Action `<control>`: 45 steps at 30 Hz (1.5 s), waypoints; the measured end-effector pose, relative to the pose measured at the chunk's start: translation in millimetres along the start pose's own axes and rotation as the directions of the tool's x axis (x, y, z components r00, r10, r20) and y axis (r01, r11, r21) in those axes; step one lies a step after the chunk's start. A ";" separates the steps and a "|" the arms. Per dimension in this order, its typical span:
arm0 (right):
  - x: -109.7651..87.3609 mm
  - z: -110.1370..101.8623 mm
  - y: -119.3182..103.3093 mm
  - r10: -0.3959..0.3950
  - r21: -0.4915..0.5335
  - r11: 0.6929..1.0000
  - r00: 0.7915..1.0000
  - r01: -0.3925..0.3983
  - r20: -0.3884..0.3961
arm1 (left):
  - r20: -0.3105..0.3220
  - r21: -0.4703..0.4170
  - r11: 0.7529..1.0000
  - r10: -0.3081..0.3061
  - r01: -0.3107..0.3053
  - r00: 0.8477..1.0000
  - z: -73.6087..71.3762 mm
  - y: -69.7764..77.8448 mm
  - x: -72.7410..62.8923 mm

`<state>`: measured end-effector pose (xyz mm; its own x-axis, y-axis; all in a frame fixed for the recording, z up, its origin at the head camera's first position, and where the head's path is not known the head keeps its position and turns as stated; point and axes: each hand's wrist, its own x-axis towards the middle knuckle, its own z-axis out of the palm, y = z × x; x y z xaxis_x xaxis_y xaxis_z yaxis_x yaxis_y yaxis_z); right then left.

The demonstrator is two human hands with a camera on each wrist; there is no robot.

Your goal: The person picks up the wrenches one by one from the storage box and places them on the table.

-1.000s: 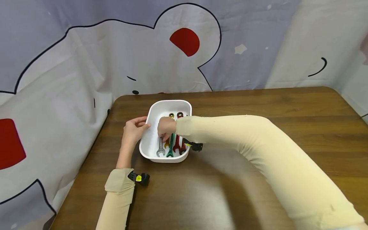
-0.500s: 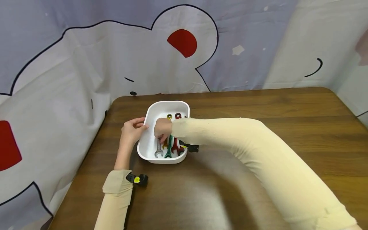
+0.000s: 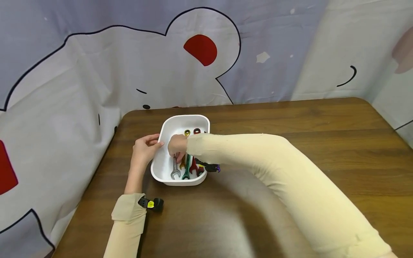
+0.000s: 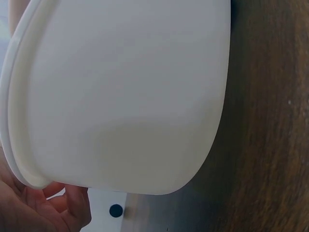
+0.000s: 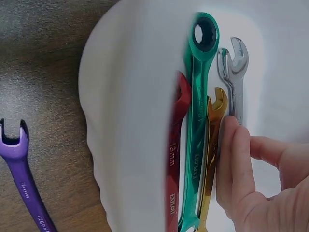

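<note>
My left hand (image 3: 144,149) grips the left rim of a white plastic tub (image 3: 156,168), thumb at the edge; the left wrist view shows its fingers beside the tub's wall (image 4: 130,96). Inside the tub, my right hand (image 3: 176,146) pinches the shaft of a silver wrench (image 5: 238,65) between fingers and thumb. The fingers cover much of that shaft. Right beside them lie a gold wrench (image 5: 211,140), a green ratchet wrench (image 5: 197,111) and a red wrench (image 5: 174,159), all roughly parallel. In the head view, the right forearm hides part of the tub.
A purple wrench (image 5: 26,181) lies on the wooden table (image 3: 290,114) just outside the tub's right side, mostly hidden under my right wrist in the head view. Behind the table hangs a printed curtain (image 3: 129,64). The tub stands near the table's left edge.
The head view has turned slightly, so everything sits a little further left and lower. Both hands keep their places at the tub and the silver wrench. A purple tip now shows beside the right wrist.
</note>
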<state>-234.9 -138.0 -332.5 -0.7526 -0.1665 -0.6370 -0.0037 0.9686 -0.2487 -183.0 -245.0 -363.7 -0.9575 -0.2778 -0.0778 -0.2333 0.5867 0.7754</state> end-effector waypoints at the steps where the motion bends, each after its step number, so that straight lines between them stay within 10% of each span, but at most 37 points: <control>1: 0.9 0.0 -1.2 0.010 -0.008 1.000 1.000 -0.010 0.004 | 0.001 0.002 1.000 -0.002 0.002 1.000 -0.1 -0.1 -0.5; 19: 3.1 9.9 8.5 -0.086 0.083 0.992 0.995 0.091 -0.053 | 0.019 0.010 1.000 -0.023 0.023 1.000 -0.7 -3.1 -1.6; 45: 0.3 11.7 2.5 -0.046 0.215 0.976 0.999 0.040 0.026 | -0.003 0.008 1.000 0.014 -0.014 1.000 0.0 -0.8 -1.9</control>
<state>-227.4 -137.8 -341.8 -0.7340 -0.2160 -0.6439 0.1083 0.8987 -0.4249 -181.0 -244.9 -364.2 -0.9600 -0.2722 -0.0654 -0.2216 0.5963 0.7715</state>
